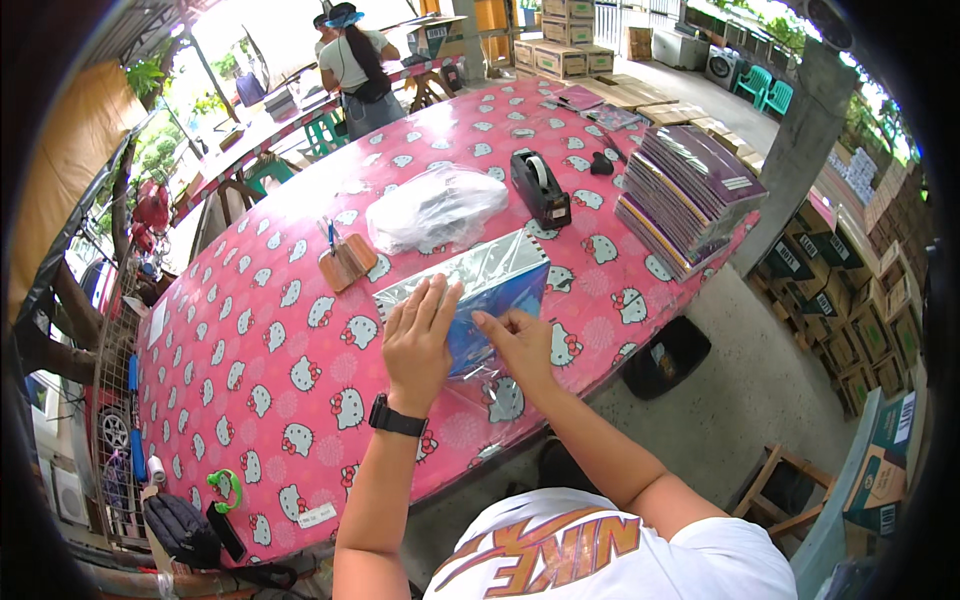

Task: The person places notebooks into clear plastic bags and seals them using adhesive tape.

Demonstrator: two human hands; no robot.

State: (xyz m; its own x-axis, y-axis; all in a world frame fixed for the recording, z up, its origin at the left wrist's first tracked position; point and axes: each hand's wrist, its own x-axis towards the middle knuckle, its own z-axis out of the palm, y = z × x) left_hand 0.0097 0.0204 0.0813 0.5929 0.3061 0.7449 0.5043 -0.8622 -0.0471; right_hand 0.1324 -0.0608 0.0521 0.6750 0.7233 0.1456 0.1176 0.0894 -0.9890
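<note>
A blue book-like bundle [510, 296] in shiny clear plastic film lies on the pink patterned tabletop [300, 410] in front of me. My left hand [422, 335] rests on its left part, fingers stretched out and lying flat. At the bundle's near edge, my right hand [520, 345] pinches the clear film between thumb and fingers. Loose film also hangs below the bundle. Just beyond lie a crumpled heap of clear plastic [435, 208] and a black tape dispenser [540, 188]. A wooden block holder [348, 263] with a blue-handled tool stands to the left.
A tall stack of purple notebooks [690, 190] stands at the table's right edge. A phone [226, 530] and black bag [180, 530] are at the near left. Another person [362, 80] stands beyond the far left edge. Cartons [840, 290] are piled at right, near a wooden stool [785, 490].
</note>
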